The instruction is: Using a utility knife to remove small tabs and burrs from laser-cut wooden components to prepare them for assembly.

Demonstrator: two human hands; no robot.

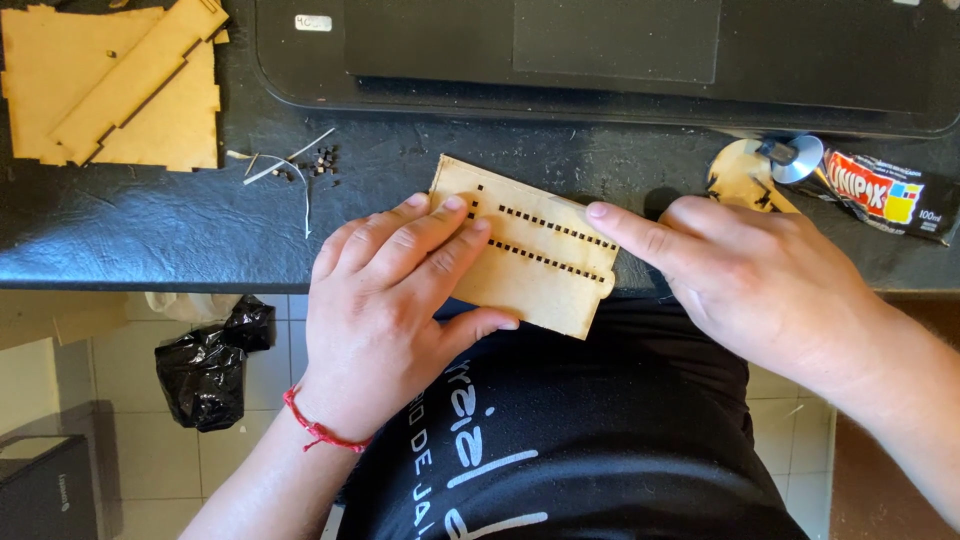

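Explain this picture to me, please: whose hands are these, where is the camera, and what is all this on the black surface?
There is no machine here. A person wears a camera on the head, so you look down over their dark shirt at their own two bare hands.

The left hand, with a red cord at the wrist, lies flat on a thin wooden panel that has two rows of small square holes. It presses the panel against the edge of the black table, thumb under the overhanging part. The right hand stretches its forefinger onto the panel's right end.

Further back lie more cut wooden pieces, some tiny dark scraps and pale slivers, a glue tube, and a big black device. Below, on the tiled floor, sits a black plastic bag.
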